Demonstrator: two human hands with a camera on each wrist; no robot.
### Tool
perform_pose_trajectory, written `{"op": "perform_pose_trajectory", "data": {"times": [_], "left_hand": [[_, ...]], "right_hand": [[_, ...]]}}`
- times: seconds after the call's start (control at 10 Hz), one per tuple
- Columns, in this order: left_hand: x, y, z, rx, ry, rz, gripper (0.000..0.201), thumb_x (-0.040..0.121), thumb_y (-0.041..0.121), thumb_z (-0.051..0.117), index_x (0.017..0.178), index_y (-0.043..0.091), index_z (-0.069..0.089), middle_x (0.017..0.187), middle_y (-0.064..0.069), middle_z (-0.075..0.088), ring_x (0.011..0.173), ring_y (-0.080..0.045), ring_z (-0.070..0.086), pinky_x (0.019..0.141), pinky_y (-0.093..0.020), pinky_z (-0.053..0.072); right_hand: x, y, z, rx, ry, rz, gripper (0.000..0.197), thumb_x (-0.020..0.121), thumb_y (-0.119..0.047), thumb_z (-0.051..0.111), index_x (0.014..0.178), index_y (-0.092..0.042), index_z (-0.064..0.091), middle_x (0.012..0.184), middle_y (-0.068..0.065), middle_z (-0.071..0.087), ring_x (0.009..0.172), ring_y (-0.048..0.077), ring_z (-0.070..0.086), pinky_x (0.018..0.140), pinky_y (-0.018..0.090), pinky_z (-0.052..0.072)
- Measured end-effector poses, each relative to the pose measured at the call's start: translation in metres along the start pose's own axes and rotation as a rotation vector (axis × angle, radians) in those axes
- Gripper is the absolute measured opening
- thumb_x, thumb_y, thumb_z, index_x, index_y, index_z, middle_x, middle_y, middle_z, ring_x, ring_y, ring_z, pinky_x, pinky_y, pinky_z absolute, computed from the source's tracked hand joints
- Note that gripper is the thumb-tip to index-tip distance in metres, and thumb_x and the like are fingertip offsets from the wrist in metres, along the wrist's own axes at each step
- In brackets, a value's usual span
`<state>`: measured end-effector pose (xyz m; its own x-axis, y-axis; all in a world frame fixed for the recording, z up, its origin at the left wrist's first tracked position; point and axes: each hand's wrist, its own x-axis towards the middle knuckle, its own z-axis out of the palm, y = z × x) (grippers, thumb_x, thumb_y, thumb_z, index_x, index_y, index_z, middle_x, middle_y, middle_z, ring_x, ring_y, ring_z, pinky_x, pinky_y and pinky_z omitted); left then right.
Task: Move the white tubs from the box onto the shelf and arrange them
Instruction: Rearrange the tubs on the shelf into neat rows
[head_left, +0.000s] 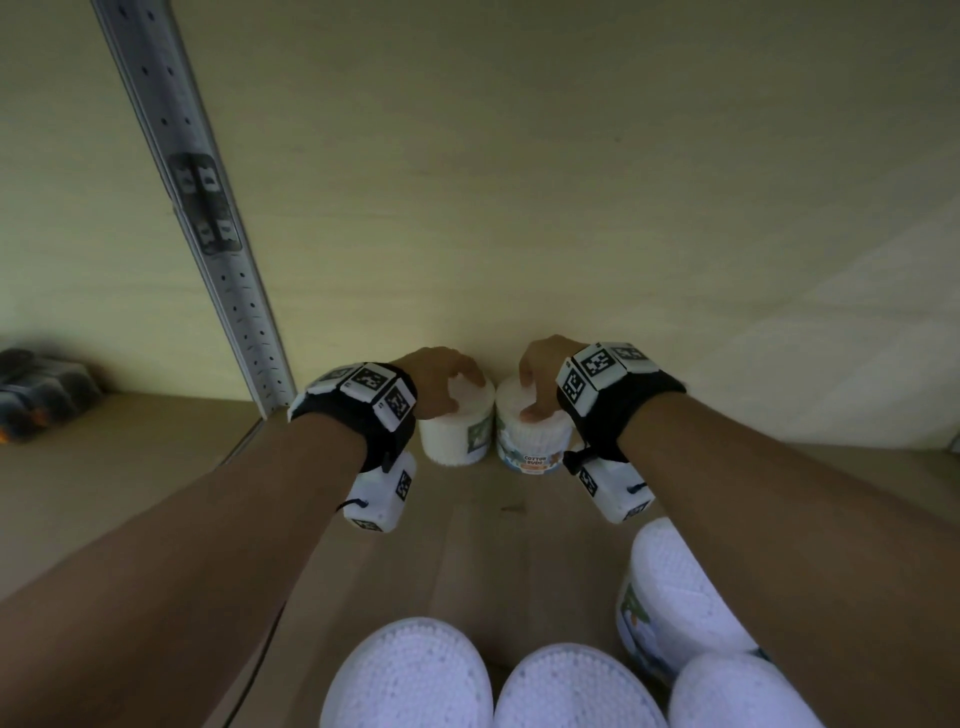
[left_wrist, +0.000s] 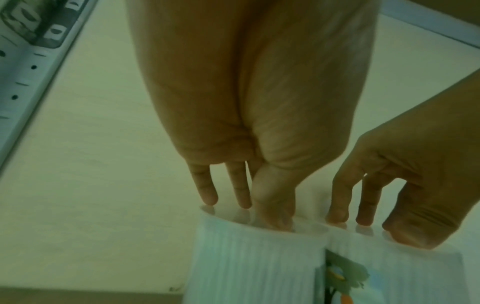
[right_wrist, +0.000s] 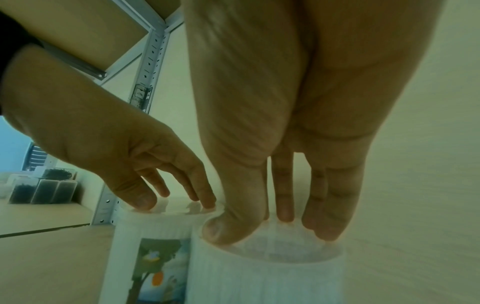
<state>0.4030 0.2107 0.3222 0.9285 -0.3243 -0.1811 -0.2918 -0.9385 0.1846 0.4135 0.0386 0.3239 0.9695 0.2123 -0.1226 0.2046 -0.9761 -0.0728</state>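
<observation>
— Where were the tubs?
— Two stood touching at the shelf back, twelve o'clock. The right tub read "COTTON BUDS"; the left tub showed only a label edge (text unreadable).
— Grip?
— Left hand and right hand each rested spread fingertips on a lid.

The right-hand tub reads "COTTON BUDS"; smaller print below seems illegible.
</observation>
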Motion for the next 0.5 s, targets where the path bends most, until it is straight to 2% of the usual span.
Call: {"op": "perform_pose_trajectory", "data": {"times": [0.1, 0.2, 0.3, 0.4, 0.5], "left_hand": [[-0.002, -0.002, -0.001, -0.039, 0.030, 0.034, 0.050, 0.091, -0.002, 0.050, 0.130, 0.029, 0.054, 0.152, -0.002, 0.036, 0.136, -0.025, 0.039, 0.107, -0.040, 0.040], [-0.005, 0.001, 0.003, -0.050, 0.144, -0.016, 0.036, 0.096, 0.016, 0.051, 0.132, 0.019, 0.052, 0.145, -0.005, 0.042, 0.133, -0.025, 0.041, 0.106, -0.035, 0.036], [-0.006, 0.007, 0.008, 0.037, 0.151, -0.122, 0.052, 0.094, 0.041, 0.052, 0.136, 0.011, 0.046, 0.140, -0.012, 0.042, 0.128, -0.029, 0.043, 0.103, -0.036, 0.038], [-0.005, 0.012, 0.011, 0.085, 0.137, -0.159, 0.056, 0.093, 0.046, 0.051, 0.134, 0.008, 0.046, 0.137, -0.016, 0.041, 0.125, -0.032, 0.044, 0.100, -0.038, 0.040], [-0.004, 0.014, 0.009, 0.077, 0.103, -0.141, 0.053, 0.095, 0.040, 0.051, 0.138, 0.009, 0.043, 0.142, -0.014, 0.039, 0.129, -0.031, 0.042, 0.103, -0.036, 0.037]], "right_hand": [[0.002, 0.004, -0.005, 0.070, -0.035, -0.006, 0.054, 0.074, -0.027, 0.080, 0.123, -0.012, 0.062, 0.127, 0.011, 0.060, 0.118, 0.029, 0.058, 0.088, 0.031, 0.045], [0.001, 0.005, -0.006, 0.096, -0.045, 0.008, 0.056, 0.074, -0.025, 0.080, 0.125, -0.011, 0.061, 0.130, 0.012, 0.059, 0.121, 0.029, 0.057, 0.090, 0.031, 0.045], [-0.001, 0.001, -0.008, 0.082, -0.053, 0.015, 0.057, 0.074, -0.025, 0.081, 0.125, -0.010, 0.061, 0.131, 0.013, 0.058, 0.121, 0.030, 0.056, 0.093, 0.033, 0.045], [-0.007, -0.004, -0.012, 0.064, -0.056, 0.018, 0.058, 0.073, -0.024, 0.082, 0.125, -0.010, 0.060, 0.131, 0.013, 0.058, 0.122, 0.030, 0.056, 0.094, 0.034, 0.045], [-0.007, -0.003, -0.014, 0.026, -0.051, 0.031, 0.059, 0.074, -0.025, 0.081, 0.127, -0.010, 0.059, 0.132, 0.013, 0.057, 0.123, 0.030, 0.055, 0.095, 0.034, 0.045]]}}
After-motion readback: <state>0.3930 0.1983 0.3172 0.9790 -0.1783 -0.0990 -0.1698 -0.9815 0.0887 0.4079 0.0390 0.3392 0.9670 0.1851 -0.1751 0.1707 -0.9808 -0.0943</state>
